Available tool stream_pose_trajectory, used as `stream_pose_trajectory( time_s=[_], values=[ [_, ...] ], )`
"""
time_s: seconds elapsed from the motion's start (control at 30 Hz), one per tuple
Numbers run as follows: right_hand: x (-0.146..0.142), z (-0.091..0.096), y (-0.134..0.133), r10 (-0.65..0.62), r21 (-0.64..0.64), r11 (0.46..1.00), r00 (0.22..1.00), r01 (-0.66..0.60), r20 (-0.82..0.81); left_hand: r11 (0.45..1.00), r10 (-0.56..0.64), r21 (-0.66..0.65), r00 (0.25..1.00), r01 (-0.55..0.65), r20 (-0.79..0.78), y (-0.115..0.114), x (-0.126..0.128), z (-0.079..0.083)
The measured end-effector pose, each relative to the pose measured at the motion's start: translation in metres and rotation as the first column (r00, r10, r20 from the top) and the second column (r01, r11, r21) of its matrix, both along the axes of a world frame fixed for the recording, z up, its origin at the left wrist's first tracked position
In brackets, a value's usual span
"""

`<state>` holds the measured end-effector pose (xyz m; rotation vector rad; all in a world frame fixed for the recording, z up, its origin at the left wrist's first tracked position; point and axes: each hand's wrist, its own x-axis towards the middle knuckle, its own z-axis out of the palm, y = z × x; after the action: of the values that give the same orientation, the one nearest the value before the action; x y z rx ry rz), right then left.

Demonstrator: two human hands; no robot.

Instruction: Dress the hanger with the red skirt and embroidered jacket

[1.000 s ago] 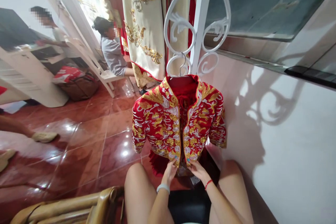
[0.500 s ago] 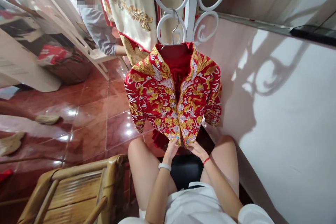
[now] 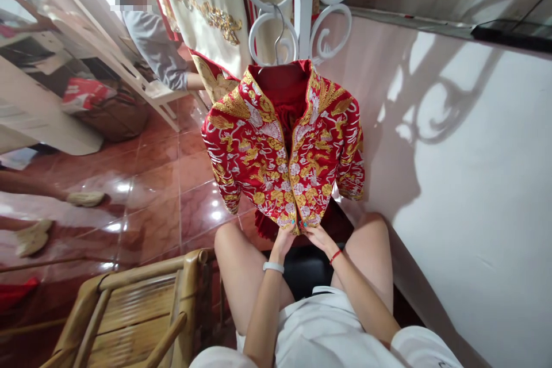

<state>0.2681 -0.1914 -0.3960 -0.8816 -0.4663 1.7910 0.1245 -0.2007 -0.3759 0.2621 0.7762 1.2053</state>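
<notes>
A red jacket point(image 3: 254, 155) with gold and silver embroidery hangs on a hanger point(image 3: 279, 34) in front of me, its front edges side by side. My left hand point(image 3: 283, 240) pinches the lower hem on the left of the front opening. On the other side of that opening, my right hand point(image 3: 316, 234) grips the hem close to the left hand. Both thumbs lie on the embroidered face; the other fingers are mostly hidden behind the cloth. Some gathered red fabric point(image 3: 265, 225) shows below the jacket.
The hanger hooks onto a white scrolled metal stand point(image 3: 305, 6). Behind it hangs a cream garment point(image 3: 224, 0) with gold decoration. A bamboo chair point(image 3: 129, 313) stands at my left, a white wall point(image 3: 483, 184) at my right. Another person point(image 3: 150, 40) sits at the back left.
My hands have brought the two lower front corners of the jacket closer together, narrowing the gap at the hem. The view has shifted slightly.
</notes>
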Motion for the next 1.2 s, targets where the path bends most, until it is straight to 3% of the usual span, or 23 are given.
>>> stream_pose_trajectory(
  time_s=[0.13, 0.33, 0.57, 0.97, 1.2],
  values=[
    [-0.003, 0.004, 0.000, -0.018, -0.081, 0.997, 0.999, 0.015, -0.035, 0.999, 0.022, 0.031, 1.000, -0.021, -0.012, 0.000, 0.002, 0.002],
    [-0.010, 0.017, -0.001, -0.017, -0.023, 1.000, 1.000, 0.017, 0.002, 0.997, 0.069, 0.037, 0.998, -0.068, -0.016, 0.001, 0.007, 0.000],
    [-0.014, 0.015, -0.001, -0.059, -0.030, 0.998, 0.998, 0.059, 0.016, 0.992, 0.124, 0.017, 0.989, -0.123, -0.074, 0.002, 0.009, -0.001],
    [-0.025, 0.010, -0.003, -0.197, -0.081, 0.975, 0.973, 0.207, 0.118, 0.941, 0.332, 0.056, 0.885, -0.333, -0.327, 0.000, 0.025, -0.010],
    [-0.030, 0.004, -0.009, -0.270, -0.080, 0.954, 0.945, 0.288, 0.184, 0.960, 0.273, 0.065, 0.854, -0.273, -0.442, -0.009, 0.025, -0.011]
  ],
)
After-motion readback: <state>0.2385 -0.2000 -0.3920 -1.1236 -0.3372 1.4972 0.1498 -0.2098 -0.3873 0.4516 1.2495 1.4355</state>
